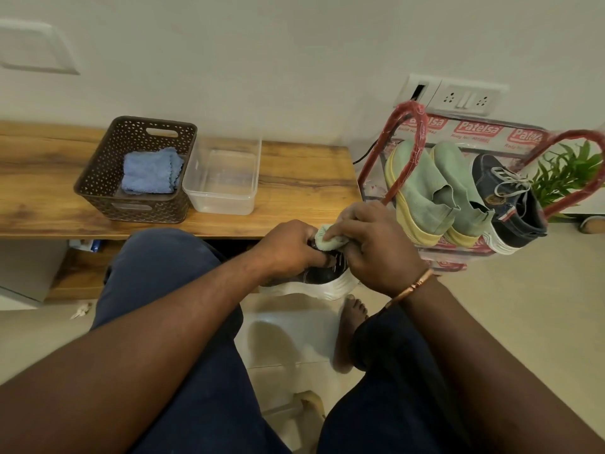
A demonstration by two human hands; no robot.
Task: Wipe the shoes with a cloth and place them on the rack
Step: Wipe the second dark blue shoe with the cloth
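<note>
Progress: well along, by the look of it. Grips the dark shoe point(324, 277) at frame centre with the left hand point(288, 247), fingers curled over its upper. Pinches the green cloth point(327, 243) in the right hand point(376, 253), pressed against the shoe's top. Counts three already on the rack point(413, 149) at right of frame: two green shoes point(422, 198) and a navy shoe point(510, 204), side by side. Leaves this wipe to finish, then racking. Cannot tell whether more shoes wait out of view.
</note>
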